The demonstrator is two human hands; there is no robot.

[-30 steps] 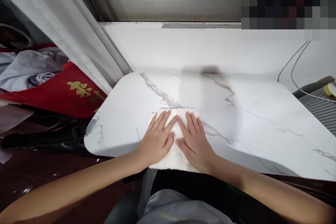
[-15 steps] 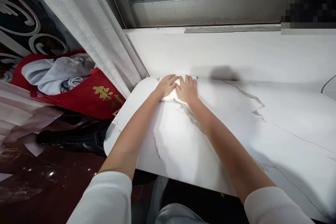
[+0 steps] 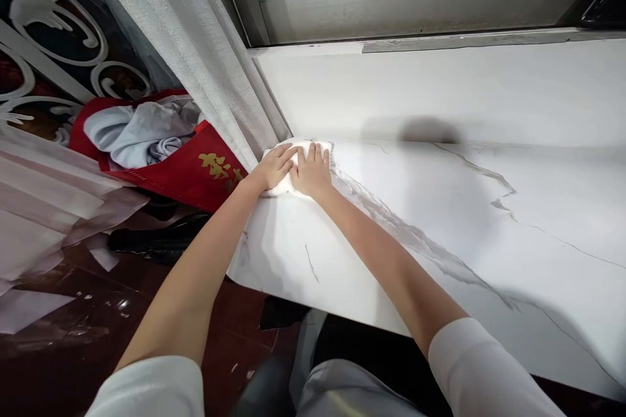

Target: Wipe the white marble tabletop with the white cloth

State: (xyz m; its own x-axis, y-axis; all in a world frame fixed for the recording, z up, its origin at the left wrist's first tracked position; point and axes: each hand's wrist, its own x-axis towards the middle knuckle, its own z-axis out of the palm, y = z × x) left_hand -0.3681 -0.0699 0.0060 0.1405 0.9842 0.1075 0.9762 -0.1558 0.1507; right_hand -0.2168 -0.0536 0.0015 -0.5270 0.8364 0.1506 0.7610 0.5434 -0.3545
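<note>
A folded white cloth (image 3: 282,189) lies at the far left corner of the white marble-patterned tabletop (image 3: 430,202). My left hand (image 3: 272,166) is on the cloth's left part, palm down, fingers stretched out. Beside it, my right hand (image 3: 313,172) presses flat on the cloth with its fingers spread forward. The two hands nearly meet at the thumbs. Both forearms reach forward over the table, and part of the cloth is hidden under the hands.
A pale curtain (image 3: 210,45) hangs close to the table's left end. Left of it sits a red bag (image 3: 180,166) with light cloth (image 3: 141,133) inside. Behind the table rise a white wall (image 3: 440,91) and a metal window frame (image 3: 415,3). Dark red tiles (image 3: 235,332) cover the floor.
Both hands have slid left along the table with the cloth beneath them, up to the corner by the curtain. The view has shifted slightly, and a dark object shows at the upper right.
</note>
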